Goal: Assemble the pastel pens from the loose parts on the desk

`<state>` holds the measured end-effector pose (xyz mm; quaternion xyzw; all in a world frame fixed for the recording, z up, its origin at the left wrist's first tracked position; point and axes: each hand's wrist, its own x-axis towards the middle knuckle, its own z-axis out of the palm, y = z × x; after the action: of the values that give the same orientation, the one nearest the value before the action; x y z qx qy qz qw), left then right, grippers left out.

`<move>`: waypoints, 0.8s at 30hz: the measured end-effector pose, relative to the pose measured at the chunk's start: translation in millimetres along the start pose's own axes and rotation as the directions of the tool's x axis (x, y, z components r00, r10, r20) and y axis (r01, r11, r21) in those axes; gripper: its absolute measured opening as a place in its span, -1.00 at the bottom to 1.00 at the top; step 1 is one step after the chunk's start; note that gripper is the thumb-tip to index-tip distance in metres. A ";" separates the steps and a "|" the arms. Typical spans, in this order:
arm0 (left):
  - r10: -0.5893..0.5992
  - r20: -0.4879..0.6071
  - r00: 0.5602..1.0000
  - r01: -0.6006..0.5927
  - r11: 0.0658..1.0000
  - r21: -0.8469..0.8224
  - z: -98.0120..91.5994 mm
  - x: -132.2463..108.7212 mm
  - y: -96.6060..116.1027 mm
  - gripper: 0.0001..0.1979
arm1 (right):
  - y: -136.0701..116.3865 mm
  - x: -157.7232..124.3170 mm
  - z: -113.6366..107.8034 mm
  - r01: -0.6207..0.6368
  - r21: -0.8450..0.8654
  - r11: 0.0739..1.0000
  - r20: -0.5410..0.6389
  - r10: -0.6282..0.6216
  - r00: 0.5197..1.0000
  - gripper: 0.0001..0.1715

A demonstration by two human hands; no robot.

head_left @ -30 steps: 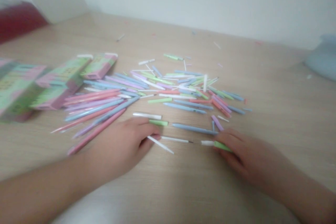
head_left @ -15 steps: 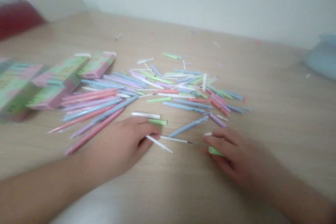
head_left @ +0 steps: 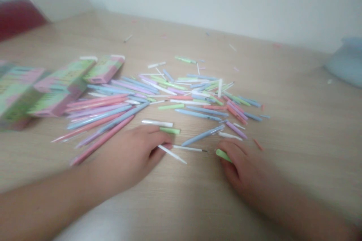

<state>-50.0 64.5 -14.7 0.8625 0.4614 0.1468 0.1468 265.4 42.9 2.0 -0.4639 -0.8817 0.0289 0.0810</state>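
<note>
My left hand (head_left: pixel 145 145) rests on the table, its fingers closed around a white pen refill (head_left: pixel 189 148) with a dark tip. A second slim white stick (head_left: pixel 175 155) juts from under the same fingers. Just beyond them lie a white pen tube (head_left: pixel 158 123) and a green tube (head_left: pixel 171 131). My right hand (head_left: pixel 236 162) is closed on a light green pen barrel (head_left: pixel 223 154), whose open end points left toward the refill tip. A white pen part (head_left: pixel 230 136) lies just past the right fingers. A blue pen (head_left: pixel 203 135) sits between the hands.
Loose pastel pen parts (head_left: pixel 198 94) are heaped in the middle. Several assembled-looking pens (head_left: pixel 98 120) fan out on the left, beside pink-and-green boxes (head_left: pixel 62 77). A pale blue bag (head_left: pixel 345 64) stands at the right; a small orange piece (head_left: pixel 258 144) lies near the right hand.
My right hand has shifted slightly left with the green barrel. The white part at its fingers now lies on the table, and an orange piece has come into view. The left hand stays put.
</note>
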 end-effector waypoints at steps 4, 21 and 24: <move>-0.003 0.006 1.000 0.003 1.000 -0.011 -1.9 0.2 0.9 -0.76 | -8.4 -0.9 -7.4 0.194 0.111 0.975 0.013 -0.197 0.980 -0.71; -0.057 -0.109 0.992 0.052 0.997 -0.049 -10.5 4.2 6.9 -0.75 | -17.2 4.5 -3.0 0.099 0.137 0.986 0.104 -0.114 0.988 -0.66; -0.068 -0.124 0.990 0.075 0.996 0.052 -8.5 6.0 5.2 -0.68 | -17.4 4.7 -6.3 0.183 0.131 0.974 0.083 -0.195 0.977 -0.64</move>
<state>-46.2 67.7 -4.3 0.8386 0.5041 0.1810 0.0991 249.7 36.7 10.9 -0.3699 -0.9213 0.0974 0.0697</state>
